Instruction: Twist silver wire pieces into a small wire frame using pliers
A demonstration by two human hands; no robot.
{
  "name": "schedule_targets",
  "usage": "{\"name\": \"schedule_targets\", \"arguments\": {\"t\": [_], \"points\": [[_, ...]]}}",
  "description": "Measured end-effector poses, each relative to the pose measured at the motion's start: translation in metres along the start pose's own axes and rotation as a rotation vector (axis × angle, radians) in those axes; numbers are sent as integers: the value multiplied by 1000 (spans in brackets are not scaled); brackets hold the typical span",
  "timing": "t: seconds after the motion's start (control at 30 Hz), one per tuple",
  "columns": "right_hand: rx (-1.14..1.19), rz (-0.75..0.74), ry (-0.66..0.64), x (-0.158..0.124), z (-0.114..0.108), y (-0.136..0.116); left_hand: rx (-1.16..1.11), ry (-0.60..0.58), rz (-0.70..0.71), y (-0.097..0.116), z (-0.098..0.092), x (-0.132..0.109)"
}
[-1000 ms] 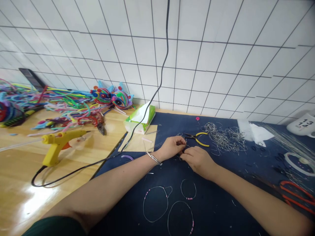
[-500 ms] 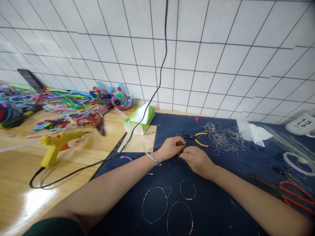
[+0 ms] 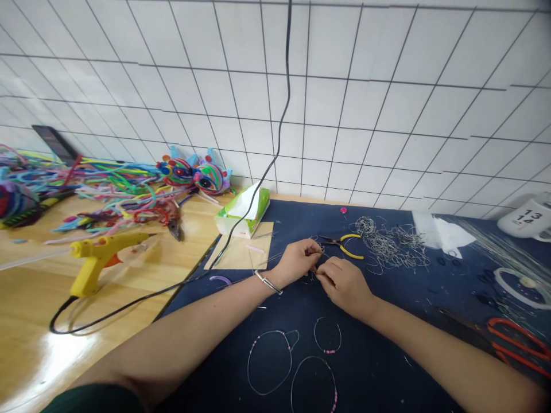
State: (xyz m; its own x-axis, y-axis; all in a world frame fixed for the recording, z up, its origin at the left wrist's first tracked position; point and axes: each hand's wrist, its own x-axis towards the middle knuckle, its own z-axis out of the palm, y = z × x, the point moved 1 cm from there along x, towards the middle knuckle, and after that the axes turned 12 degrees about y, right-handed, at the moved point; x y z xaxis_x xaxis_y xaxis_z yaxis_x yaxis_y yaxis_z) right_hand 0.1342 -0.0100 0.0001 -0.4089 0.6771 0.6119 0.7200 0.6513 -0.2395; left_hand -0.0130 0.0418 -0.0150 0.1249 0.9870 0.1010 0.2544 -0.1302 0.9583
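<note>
My left hand (image 3: 300, 259) is closed in a pinch above the dark blue cloth, a metal bangle (image 3: 267, 283) on its wrist. Almost touching it, my right hand (image 3: 343, 281) also pinches with thumb and forefinger. Whatever lies between the fingertips is tiny and mostly hidden; thin wire strands show around them. Just beyond sit pliers with yellow handles (image 3: 350, 246), jaws toward my left hand. Nearer to me lie three wire loops with pink beads: a left one (image 3: 248, 367), a small one (image 3: 329, 351) and a front one (image 3: 335, 396).
A tangle of silver wire (image 3: 394, 244) lies right of the pliers. Orange-handled scissors (image 3: 516, 338) and a white mug (image 3: 525, 217) are far right. To the left are a tissue box (image 3: 235, 225), a yellow glue gun (image 3: 97, 258) and its black cord (image 3: 129, 308), plus colourful pipe cleaners (image 3: 107, 178).
My fingertips have shifted slightly, the two hands parting a little, and a small reddish bit shows between them. The objects on the table have stayed in place.
</note>
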Motion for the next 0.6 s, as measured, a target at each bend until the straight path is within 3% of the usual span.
{"name": "schedule_targets", "arguments": {"t": [0.27,0.6], "points": [[83,158,103,2,3,-3,-50,47,1,2,2,-3],[345,445,275,12,-21,13,-234,-55,-63,8,1,-3]]}}
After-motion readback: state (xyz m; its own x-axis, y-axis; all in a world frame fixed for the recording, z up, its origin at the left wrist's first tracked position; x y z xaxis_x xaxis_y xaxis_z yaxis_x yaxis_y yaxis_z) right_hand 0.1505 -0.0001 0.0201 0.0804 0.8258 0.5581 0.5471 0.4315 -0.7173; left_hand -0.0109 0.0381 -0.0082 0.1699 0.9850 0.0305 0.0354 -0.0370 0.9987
